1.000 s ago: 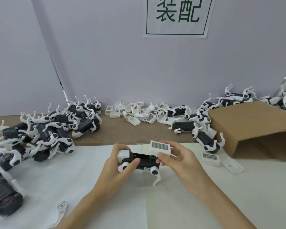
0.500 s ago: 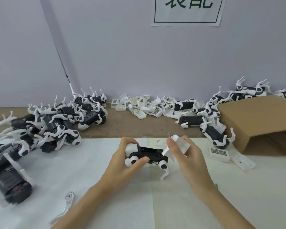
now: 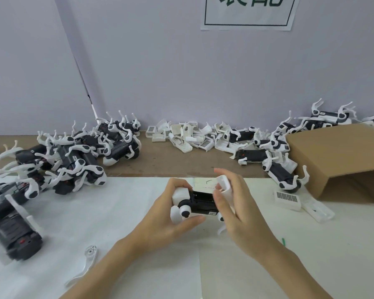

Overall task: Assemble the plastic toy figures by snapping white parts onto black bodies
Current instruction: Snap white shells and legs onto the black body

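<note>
White-covered counter [image 3: 52,212] against a lilac wall | left hand [image 3: 166,221] grips black toy body [image 3: 202,202] at its white end, held above the counter | right hand [image 3: 240,208] pinches white cover part [image 3: 224,184] at the body's other end | finished figures [image 3: 69,156] piled left

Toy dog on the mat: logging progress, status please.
Left hand grips the toy dog. Right hand holds white cover tilted at its rear, not seated. Nothing in the way.

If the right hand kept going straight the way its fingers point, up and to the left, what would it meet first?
Probably the black body gripped by the left hand. The right hand holds a white cover right at that body's rear end, so the cover would touch it first. Whether they already touch is unclear.
</note>
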`<state>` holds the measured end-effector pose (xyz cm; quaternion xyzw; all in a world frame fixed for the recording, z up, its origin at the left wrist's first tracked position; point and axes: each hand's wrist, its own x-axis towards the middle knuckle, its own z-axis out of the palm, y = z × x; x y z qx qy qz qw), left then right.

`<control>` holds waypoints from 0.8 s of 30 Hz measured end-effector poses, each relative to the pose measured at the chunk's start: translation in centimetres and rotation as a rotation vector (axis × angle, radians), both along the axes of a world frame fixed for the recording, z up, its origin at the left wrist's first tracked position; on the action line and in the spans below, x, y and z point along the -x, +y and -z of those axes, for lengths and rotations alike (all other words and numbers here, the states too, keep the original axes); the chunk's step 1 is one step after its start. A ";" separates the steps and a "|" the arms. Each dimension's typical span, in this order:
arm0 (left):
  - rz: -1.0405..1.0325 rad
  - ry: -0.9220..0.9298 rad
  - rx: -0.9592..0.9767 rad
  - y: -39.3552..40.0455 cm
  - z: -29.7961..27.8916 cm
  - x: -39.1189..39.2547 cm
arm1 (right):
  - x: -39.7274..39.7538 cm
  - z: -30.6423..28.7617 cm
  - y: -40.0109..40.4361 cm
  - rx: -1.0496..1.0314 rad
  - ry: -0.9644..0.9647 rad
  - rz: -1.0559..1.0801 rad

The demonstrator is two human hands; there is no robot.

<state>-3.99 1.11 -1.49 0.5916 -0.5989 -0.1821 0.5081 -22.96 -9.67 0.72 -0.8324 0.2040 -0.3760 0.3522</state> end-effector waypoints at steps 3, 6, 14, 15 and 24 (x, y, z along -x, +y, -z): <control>0.070 -0.038 -0.026 0.0 -0.4 0.1 | -0.2 0.0 -0.2 0.247 0.175 0.035; 0.104 -0.108 -0.007 -0.1 -1.0 0.2 | -0.4 0.2 -0.1 0.396 0.308 0.038; 0.104 -0.188 -0.007 -0.1 -1.1 0.2 | 0.1 0.5 0.1 0.580 0.456 0.051; 0.096 -0.193 -0.007 -0.1 -1.0 0.3 | 0.0 0.5 0.1 0.568 0.450 0.060; 0.071 -0.201 -0.009 -0.2 -1.0 0.3 | 0.5 0.1 0.1 0.392 0.383 -0.032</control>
